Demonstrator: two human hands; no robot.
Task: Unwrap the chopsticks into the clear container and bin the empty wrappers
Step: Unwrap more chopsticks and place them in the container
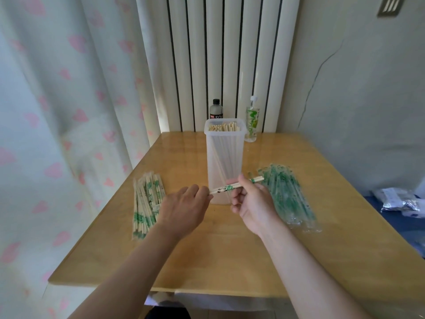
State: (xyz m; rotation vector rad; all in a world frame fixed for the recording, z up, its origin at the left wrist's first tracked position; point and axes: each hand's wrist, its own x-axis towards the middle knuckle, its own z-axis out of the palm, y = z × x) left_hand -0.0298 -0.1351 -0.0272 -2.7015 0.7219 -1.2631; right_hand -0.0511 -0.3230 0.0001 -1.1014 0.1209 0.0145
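While your left hand (184, 208) pinches one end of the wrapped pair (224, 187) and your right hand (253, 203) grips it farther along, pull straight along its length without bending it. Then stand it in the container (224, 155) just behind.

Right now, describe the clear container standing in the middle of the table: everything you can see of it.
The clear container is a tall, rectangular tub with rounded corners, of frosted see-through plastic as it looks. It stands upright and lidless on the wooden table, toward the far middle. Bare chopsticks fill it, standing on end, their tips just below its rim. A wrapped pair held in front crosses its lower part; whether that touches it cannot be told.
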